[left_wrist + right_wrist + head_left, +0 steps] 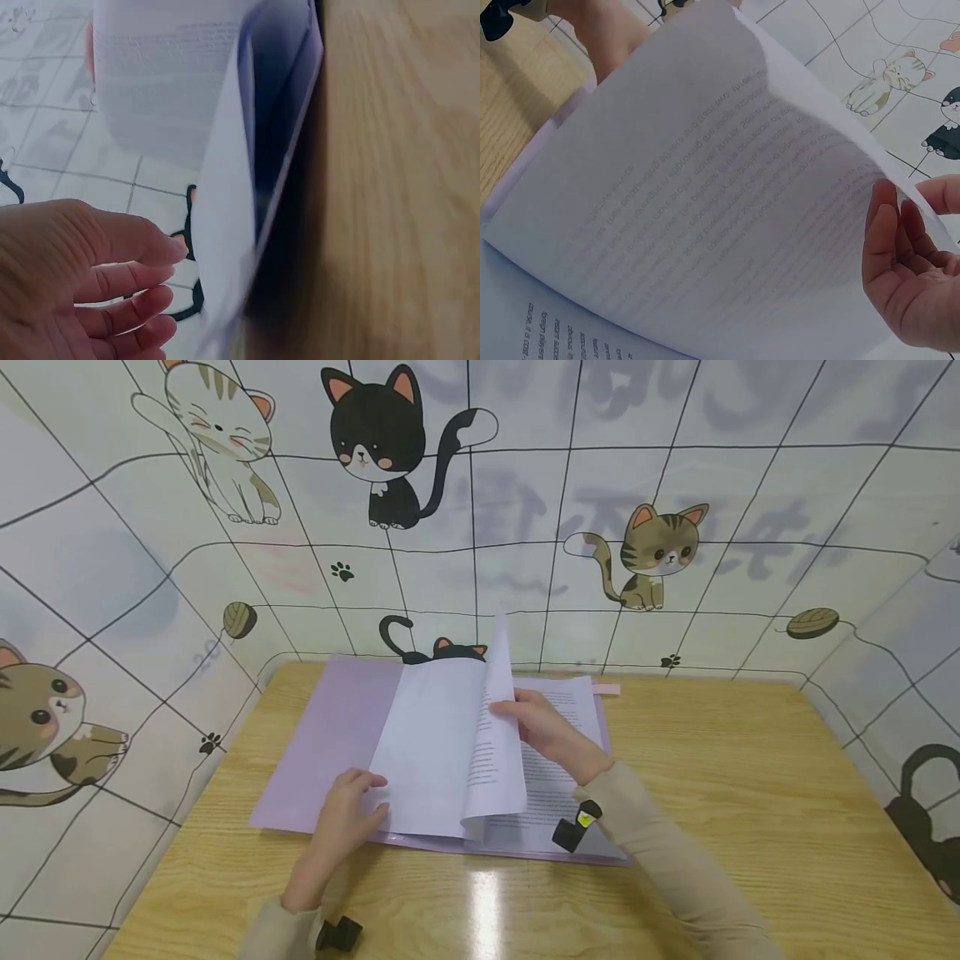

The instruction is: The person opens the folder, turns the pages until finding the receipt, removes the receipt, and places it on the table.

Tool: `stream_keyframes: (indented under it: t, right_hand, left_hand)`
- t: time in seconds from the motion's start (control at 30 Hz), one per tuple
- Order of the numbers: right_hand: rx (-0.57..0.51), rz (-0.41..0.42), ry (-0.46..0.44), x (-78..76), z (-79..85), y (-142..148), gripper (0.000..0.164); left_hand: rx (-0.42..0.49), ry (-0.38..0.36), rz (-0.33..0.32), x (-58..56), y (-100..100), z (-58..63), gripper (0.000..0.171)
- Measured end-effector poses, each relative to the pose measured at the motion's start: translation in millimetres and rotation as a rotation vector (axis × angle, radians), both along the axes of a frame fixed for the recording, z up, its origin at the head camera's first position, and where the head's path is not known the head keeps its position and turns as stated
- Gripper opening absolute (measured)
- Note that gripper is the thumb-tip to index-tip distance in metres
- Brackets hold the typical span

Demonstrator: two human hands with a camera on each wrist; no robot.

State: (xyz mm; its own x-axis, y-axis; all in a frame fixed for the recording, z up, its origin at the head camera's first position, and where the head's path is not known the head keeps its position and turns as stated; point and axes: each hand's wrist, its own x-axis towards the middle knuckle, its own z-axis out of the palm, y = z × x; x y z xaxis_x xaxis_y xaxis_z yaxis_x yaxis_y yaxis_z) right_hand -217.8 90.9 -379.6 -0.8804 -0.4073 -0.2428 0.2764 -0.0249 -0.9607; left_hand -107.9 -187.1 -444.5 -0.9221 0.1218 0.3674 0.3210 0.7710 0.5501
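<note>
Printed page [501, 760] pinched and raised by right hand [553, 731], lilac folder [322, 739] spread on wooden counter [757, 777], left hand [348, 810] held fingers apart near white sheet [431, 743].

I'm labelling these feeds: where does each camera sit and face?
Head: on the head, facing forward and down at the purple folder; left hand, right hand, sleeves show.
Left wrist: worn there, facing the folder's edge; mainly left hand shows.
Right wrist: worn there, facing the lifted page; right hand and part of left arm show.
Shared: both wrist views show that page.
</note>
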Motion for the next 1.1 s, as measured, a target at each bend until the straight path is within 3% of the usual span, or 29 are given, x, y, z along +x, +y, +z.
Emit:
stream_keyframes:
  t: [0.33,0.7,0.93,1.1]
  right_hand:
    - [-0.040,0.027,0.018,1.8,-0.7,-10.9,0.044]
    - [-0.028,0.047,0.020,3.1,-1.0,-22.4,0.044]
    - [-0.051,0.039,0.024,5.3,-2.2,-29.0,0.042]
    - [-0.058,0.039,0.031,5.6,-4.1,-33.4,0.042]
  left_hand:
    - [0.071,0.217,-0.194,11.5,30.1,19.3,0.038]
    - [0.161,0.280,-0.336,22.8,57.9,39.0,0.048]
    - [0.151,0.230,-0.346,22.1,69.4,40.8,0.064]
    - [0.133,0.269,-0.316,21.8,76.4,40.8,0.064]
